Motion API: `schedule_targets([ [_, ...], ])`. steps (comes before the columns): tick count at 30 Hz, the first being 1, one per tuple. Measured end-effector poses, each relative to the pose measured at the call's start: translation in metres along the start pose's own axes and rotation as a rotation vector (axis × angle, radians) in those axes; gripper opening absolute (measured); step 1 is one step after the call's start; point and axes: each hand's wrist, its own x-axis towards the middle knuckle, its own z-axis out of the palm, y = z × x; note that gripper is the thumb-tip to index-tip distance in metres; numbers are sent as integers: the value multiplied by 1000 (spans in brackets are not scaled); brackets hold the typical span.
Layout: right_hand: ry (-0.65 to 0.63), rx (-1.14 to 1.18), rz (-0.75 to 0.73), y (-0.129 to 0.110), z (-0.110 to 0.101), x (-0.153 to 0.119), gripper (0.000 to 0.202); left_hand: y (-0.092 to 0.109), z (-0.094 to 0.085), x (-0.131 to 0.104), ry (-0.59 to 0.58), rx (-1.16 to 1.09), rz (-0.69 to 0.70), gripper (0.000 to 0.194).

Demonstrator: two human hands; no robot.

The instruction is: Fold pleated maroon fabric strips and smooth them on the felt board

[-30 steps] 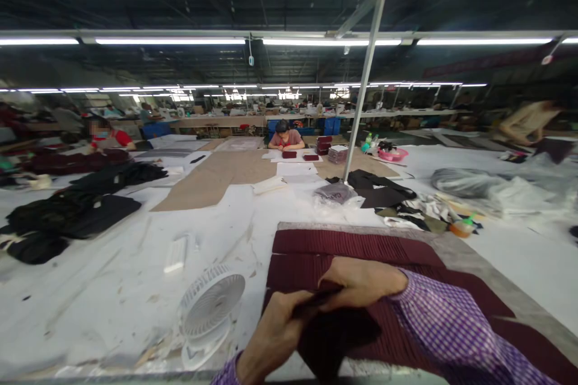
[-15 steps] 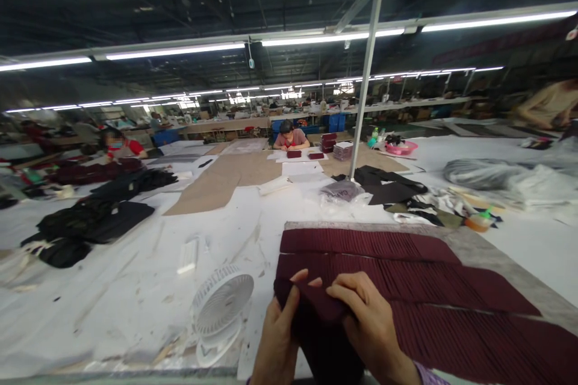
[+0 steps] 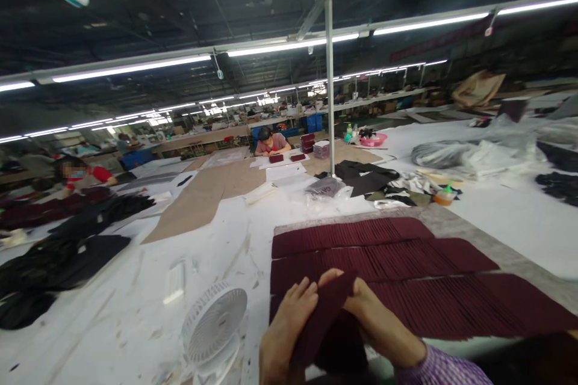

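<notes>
Between my hands, in front of my body, is a dark maroon fabric piece [image 3: 326, 317]. My left hand [image 3: 291, 325] grips its left side, fingers bent over the cloth. At its upper right edge, my right hand [image 3: 377, 322] pinches the cloth, thumb and fingertips partly hidden behind it. A darker part of the cloth hangs below, in shadow. Just beyond and to the right lie three rows of overlapping maroon fabric pieces [image 3: 406, 255], fanned out on a grey board [image 3: 456, 222].
A small white fan [image 3: 217, 322] stands left of my hands on the white table [image 3: 135, 313]. Farther off are a metal pole [image 3: 330, 90], black fabric scraps [image 3: 365, 175], a bottle of orange liquid [image 3: 444, 195] and dark garments [image 3: 67, 258]. Co-workers [image 3: 272, 143] sit at the far tables.
My view has turned to the right. The cloth in my hands has been tilted and its flap raised, and my left hand's fingers now lie over it.
</notes>
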Motion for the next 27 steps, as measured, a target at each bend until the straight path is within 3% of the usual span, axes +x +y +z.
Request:
schedule_targets([
  [1,0,-32,-46,-1,-1,-1,12,0,2,-1,8,-48,-37,37],
  [4,99,-286,-393,-6,-3,-3,11,-2,7,-4,7,-182,-243,43],
  [6,131,-295,-396,-8,-4,-4,14,-6,8,-4,-22,-97,-160,41],
  [9,106,-180,-200,-10,-4,-5,17,-17,7,-1,4,-27,45,39],
  [14,140,-413,-513,-4,-7,-6,17,-35,3,10,33,-159,-173,50],
  [18,158,-272,-296,-2,-8,-7,19,-26,6,7,44,102,107,41],
  [19,164,-289,-301,-3,-8,-7,18,-21,8,6,54,108,114,41],
  [22,174,-450,-511,-8,-7,-8,16,-10,12,4,56,-84,-135,45],
  [24,171,-436,-529,-9,-6,-7,18,-6,14,4,53,-95,-134,40],
  [27,104,-144,-190,-9,-5,-5,14,-1,16,0,85,86,145,26],
])
